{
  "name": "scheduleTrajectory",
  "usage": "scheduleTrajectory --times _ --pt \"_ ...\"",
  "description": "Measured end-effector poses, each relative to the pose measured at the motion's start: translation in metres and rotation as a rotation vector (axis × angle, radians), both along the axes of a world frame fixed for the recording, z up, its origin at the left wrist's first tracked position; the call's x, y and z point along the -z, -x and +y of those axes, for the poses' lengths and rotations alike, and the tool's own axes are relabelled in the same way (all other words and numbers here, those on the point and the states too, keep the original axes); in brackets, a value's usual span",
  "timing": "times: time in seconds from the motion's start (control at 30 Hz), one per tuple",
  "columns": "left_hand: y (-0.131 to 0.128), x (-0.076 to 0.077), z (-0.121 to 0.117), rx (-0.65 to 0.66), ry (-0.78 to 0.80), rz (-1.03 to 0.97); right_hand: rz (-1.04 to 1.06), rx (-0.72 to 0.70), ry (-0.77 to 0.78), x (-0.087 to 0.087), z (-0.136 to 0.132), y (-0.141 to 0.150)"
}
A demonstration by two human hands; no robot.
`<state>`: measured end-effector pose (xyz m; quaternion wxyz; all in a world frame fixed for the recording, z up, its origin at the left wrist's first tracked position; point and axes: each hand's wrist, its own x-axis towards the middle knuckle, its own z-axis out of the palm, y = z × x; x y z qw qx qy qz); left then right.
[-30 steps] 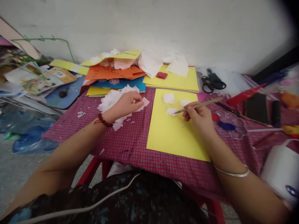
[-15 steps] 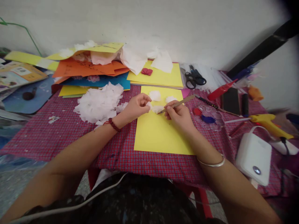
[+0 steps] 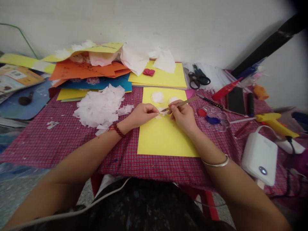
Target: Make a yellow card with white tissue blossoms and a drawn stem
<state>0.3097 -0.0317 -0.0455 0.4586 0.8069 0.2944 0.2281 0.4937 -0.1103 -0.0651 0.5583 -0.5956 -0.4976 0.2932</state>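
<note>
A yellow sheet of paper (image 3: pixel 166 138) lies in front of me, with white tissue paper puffs (image 3: pixel 157 97) near its top. Over the sheet's left edge, my left hand (image 3: pixel 144 114) is closed in a pinch on a small white tissue piece (image 3: pixel 158 111), mostly hidden by the fingertips. My right hand (image 3: pixel 183 116) grips a slim, tan-grey pointed tool (image 3: pixel 187 101) that looks like tweezers. Its dark tip points down-left, close to the left fingertips and the white bits on the sheet. Whether the tip touches the tissue I cannot tell.
Left of the sheet is a heap of white tissue pieces (image 3: pixel 99 107). Behind are coloured papers (image 3: pixel 89 70) and black scissors (image 3: pixel 198 77). At right lie a paint palette (image 3: pixel 220 120), a red tube (image 3: pixel 226 89), a yellow glue gun (image 3: pixel 276 122) and a white box-like device (image 3: pixel 261 157).
My left hand has moved right and slightly down, its fingers now pinched beside the tool's tip. The right hand has shifted little. The whole view has shifted slightly.
</note>
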Motion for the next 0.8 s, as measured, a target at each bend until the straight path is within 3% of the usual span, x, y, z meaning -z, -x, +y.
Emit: scheduleTrajectory --times 0.07,0.2,0.4,0.63,0.8 --pt "-0.006 0.005 -0.002 -0.018 0.026 0.016 -0.003 -0.001 -0.002 0.000 0.000 0.000" --pt "-0.016 0.015 -0.003 -0.144 -0.092 0.055 -0.006 0.010 -0.015 -0.003 -0.001 0.000" --pt "-0.019 0.017 -0.003 -0.185 -0.163 0.077 -0.054 0.042 -0.063 -0.010 -0.010 0.003" --pt "-0.020 0.017 -0.005 -0.201 -0.141 0.062 -0.342 -0.031 -0.033 -0.004 -0.011 0.005" --pt "-0.016 0.014 -0.003 -0.193 -0.122 -0.019 -0.590 -0.048 0.027 -0.010 -0.013 0.006"
